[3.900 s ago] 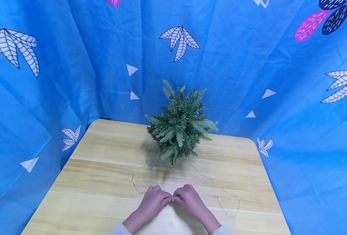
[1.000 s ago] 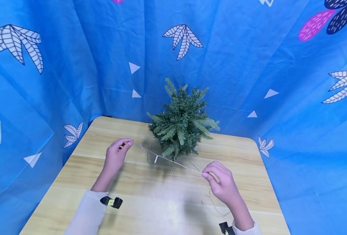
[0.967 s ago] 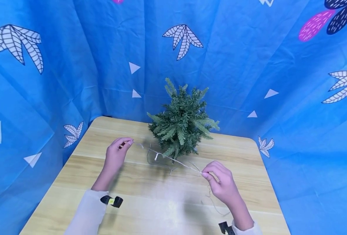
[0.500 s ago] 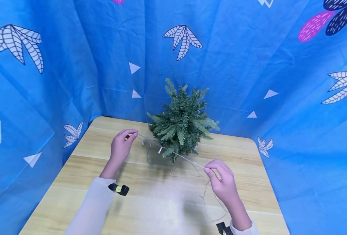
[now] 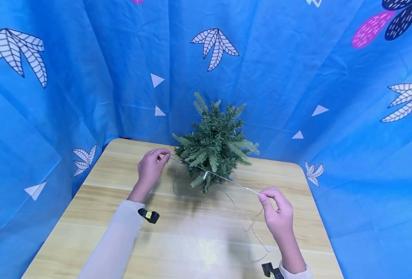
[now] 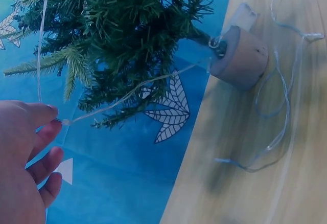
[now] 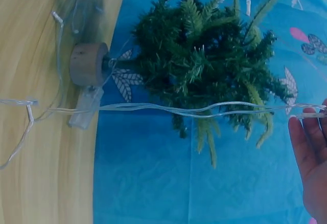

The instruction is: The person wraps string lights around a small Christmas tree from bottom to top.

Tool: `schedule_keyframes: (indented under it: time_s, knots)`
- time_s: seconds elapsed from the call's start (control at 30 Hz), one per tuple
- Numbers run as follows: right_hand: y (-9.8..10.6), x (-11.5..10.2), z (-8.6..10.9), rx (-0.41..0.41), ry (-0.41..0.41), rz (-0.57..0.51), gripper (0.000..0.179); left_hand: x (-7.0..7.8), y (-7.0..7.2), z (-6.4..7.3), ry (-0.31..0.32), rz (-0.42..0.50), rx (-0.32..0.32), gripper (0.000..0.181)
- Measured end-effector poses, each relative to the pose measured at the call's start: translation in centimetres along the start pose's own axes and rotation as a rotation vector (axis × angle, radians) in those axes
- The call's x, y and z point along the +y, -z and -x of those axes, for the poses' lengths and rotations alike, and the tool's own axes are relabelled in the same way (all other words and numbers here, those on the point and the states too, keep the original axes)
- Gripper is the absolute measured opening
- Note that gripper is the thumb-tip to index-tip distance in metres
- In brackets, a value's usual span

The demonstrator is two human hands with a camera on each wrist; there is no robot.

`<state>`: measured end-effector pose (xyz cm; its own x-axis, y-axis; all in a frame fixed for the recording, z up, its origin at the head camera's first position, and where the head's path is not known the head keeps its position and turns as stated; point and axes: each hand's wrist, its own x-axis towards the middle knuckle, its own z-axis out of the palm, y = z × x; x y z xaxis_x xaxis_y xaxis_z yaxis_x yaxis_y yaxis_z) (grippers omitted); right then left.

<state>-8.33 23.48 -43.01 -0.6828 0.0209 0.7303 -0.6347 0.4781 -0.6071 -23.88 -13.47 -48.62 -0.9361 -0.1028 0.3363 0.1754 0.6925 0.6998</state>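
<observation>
A small artificial Christmas tree [image 5: 216, 143] stands at the back of the table on a round wooden base [image 6: 242, 60]. Across its front runs a strand of clear string lights [image 5: 232, 181], with a small white bulb hanging from it. My left hand [image 5: 151, 166] pinches the strand at the tree's left, close to the branches. To the right and nearer the front, my right hand [image 5: 279, 213] pinches the same strand between thumb and fingers. Slack wire drops below the right hand to the table. The tree's back side is hidden in the head view.
More loose wire [image 6: 286, 106] lies on the wooden table [image 5: 104, 217] around the base. Next to the base sits a clear plastic box [image 7: 88, 106]. A blue patterned curtain [image 5: 279, 77] hangs behind and at both sides.
My hands have gone from close together at the front to apart, stretching the strand. Lately the left hand moved back and right toward the tree; the right hand shifted slightly right.
</observation>
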Motion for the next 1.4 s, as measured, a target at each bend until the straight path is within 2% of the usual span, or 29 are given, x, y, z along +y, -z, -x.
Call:
schedule_keyframes:
  time_s: [0.3, 0.47, 0.6, 0.8, 1.1, 1.2, 1.4]
  knots:
    - [1.1, 0.8, 0.2, 0.06, -0.046, -0.014, 0.022, 1.1, -0.5, -0.7, -0.043, -0.01, -0.01, 0.019]
    - [1.8, 1.1, 0.3, 0.095, -0.073, -0.024, 0.012, 1.5, -0.8, -0.9, -0.071, -0.012, -0.032, 0.02]
    - [2.2, 1.3, 0.3, 0.111, -0.095, -0.032, 0.005, 1.9, -1.0, -0.9, -0.076, 0.021, -0.05, 0.02]
    - [2.8, 1.6, 0.4, 0.142, -0.123, -0.022, 0.008, 2.8, -1.5, -1.4, -0.05, 0.104, -0.086, 0.02]
    - [2.8, 1.8, 1.0, 0.124, -0.119, -0.011, 0.006, 3.7, -2.4, -2.0, 0.03, 0.177, -0.037, 0.019]
    - [2.7, 1.7, 1.0, 0.122, -0.119, -0.019, 0.006, 4.1, -2.7, -2.1, 0.067, 0.207, -0.043, 0.018]
    - [2.6, 1.4, 1.1, 0.121, -0.136, -0.012, 0.006, 4.4, -3.3, -2.0, 0.115, 0.378, -0.107, 0.018]
